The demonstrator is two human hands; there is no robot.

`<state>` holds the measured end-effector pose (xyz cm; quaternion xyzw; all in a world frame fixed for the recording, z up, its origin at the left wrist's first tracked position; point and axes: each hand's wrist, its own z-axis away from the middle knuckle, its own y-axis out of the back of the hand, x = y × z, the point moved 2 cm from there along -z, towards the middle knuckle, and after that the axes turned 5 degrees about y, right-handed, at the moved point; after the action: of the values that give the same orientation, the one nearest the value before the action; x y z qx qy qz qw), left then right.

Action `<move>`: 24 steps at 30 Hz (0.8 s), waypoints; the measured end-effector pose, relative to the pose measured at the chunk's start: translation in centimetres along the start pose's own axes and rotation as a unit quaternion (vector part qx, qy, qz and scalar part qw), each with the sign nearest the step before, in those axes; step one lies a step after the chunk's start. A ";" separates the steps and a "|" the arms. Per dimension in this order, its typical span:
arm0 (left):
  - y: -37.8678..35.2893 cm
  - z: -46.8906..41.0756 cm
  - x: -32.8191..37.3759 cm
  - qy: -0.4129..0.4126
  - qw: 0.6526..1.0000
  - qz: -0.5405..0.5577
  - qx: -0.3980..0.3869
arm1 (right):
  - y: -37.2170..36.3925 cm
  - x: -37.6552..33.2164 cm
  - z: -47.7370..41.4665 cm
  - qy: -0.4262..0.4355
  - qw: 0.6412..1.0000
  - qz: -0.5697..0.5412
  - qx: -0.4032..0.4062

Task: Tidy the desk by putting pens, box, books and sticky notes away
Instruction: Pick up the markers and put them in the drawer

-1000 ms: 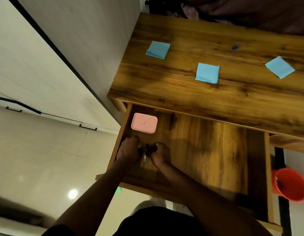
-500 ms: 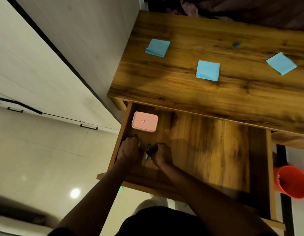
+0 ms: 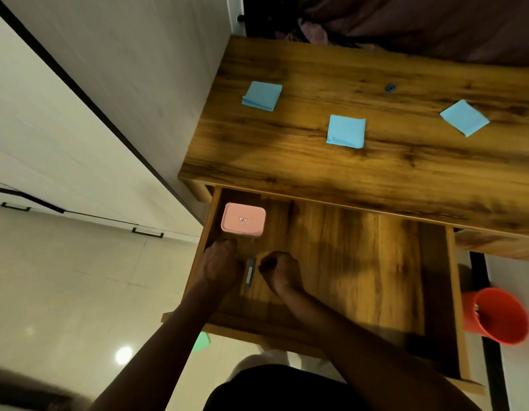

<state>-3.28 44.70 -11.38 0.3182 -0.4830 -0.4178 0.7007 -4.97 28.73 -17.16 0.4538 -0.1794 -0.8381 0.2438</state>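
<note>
The desk drawer point(image 3: 361, 262) is pulled out. A pink box point(image 3: 243, 218) lies in its back left corner. A pen point(image 3: 250, 272) lies flat on the drawer floor, and both my hands are in the drawer on either side of it. My left hand point(image 3: 218, 262) is just left of the pen, by the drawer's left wall, back up and fingers hidden underneath. My right hand point(image 3: 279, 269) is a little to the right of the pen, fingers curled, with nothing seen in it. Three blue sticky note pads point(image 3: 262, 95) point(image 3: 346, 131) point(image 3: 464, 117) lie apart on the desk top point(image 3: 287, 161).
A small blue object point(image 3: 390, 87) sits far back on the desk. An orange bucket point(image 3: 494, 315) stands on the floor right of the drawer. A green scrap point(image 3: 201, 342) lies on the floor under the drawer front. White cabinets run along the left.
Earlier both hands were close together around the pen. The right hand has drawn away to the right, and the pen now lies free between the hands.
</note>
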 end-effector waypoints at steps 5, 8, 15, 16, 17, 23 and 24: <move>1.6 0.0 2.7 -0.029 0.999 -0.015 0.016 | 2.9 -1.4 0.9 0.037 0.999 -0.026 0.028; 2.9 -0.5 4.9 -0.048 0.998 0.007 0.050 | 5.6 -2.6 1.3 0.069 0.996 -0.040 0.038; 6.9 -1.8 11.7 -0.186 0.973 0.118 0.074 | 13.6 -5.5 1.8 0.143 0.973 -0.118 0.137; 7.4 -2.1 12.6 -0.196 0.970 0.124 0.079 | 14.9 -5.7 1.6 0.151 0.967 -0.130 0.160; 7.8 -2.6 13.7 -0.201 0.968 0.125 0.086 | 16.2 -5.8 1.3 0.156 0.959 -0.149 0.183; 7.8 -7.0 20.0 -0.210 0.966 0.122 0.092 | 24.9 -6.3 -0.5 0.183 0.935 -0.161 0.259; 7.7 -7.9 20.9 -0.208 0.967 0.118 0.090 | 26.2 -6.2 -0.8 0.181 0.933 -0.159 0.268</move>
<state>10.14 29.77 1.13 0.2267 -0.6880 -0.3439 0.5975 5.06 10.85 0.26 0.6687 -0.2756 -0.6905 0.0053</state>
